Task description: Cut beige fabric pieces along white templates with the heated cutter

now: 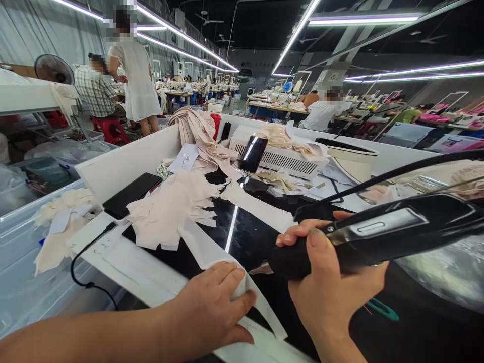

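On fabric strip (200,247), left grip (212,305) lies flat; beside it right grip (333,292) clasps tool (397,232).

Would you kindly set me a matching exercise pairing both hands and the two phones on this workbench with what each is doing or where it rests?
Things:
1. left hand
2. right hand
3. flat phone
4. propped phone

States:
A. leans against the white box
B. grips the black handheld tool
C. presses flat on the white fabric strip
D. lies on the white table border

Pairs: 1-C, 2-B, 3-D, 4-A.
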Motion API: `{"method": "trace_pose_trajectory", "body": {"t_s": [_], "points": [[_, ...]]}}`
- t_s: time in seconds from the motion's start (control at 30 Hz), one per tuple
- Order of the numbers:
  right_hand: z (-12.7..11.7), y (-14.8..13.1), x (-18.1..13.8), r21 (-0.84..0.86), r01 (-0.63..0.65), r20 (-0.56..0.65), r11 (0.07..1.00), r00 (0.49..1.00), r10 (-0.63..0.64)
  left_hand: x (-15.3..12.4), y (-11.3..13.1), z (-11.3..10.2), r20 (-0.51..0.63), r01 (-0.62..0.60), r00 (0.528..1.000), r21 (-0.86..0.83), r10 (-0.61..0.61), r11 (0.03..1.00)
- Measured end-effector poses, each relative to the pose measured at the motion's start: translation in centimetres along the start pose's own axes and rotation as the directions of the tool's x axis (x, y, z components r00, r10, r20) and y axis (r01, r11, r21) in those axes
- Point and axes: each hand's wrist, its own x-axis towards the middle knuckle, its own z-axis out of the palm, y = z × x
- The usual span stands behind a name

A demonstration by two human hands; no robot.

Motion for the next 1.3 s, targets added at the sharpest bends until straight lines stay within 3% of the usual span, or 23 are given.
{"method": "trace_pose_trajectory", "body": {"t_s": [0.63,0.9,1.03,1.1,1.3], "points": [[-0.5,-0.2,-0.2,-0.038,-0.002,-0.002,0.999,1.000,0.002,-0.3,-0.1,1.0,-0.014,-0.014,1.000,-0.042,0.014,0.999],[-0.6,0.5,0.8,-0.054,-0.040,-0.014,0.998,0.999,0.039,0.9,-2.2,-3.0,0.013,-0.031,0.999,-0.156,0.033,0.987],[-0.9,0.2,1.8,-0.054,-0.030,-0.037,0.998,0.999,0.028,1.0,-5.0,-4.1,0.132,-0.084,0.985,-0.176,0.108,0.981],[-1.3,-0.4,2.0,-0.039,-0.020,-0.050,0.999,0.999,0.018,1.0,-5.8,-4.1,0.196,-0.058,0.977,-0.154,0.088,0.986],[-2.5,-2.7,0.8,-0.024,-0.069,-0.063,0.997,0.996,0.067,2.2,-3.8,-4.5,0.291,0.087,0.953,0.001,-0.084,0.996]]}}
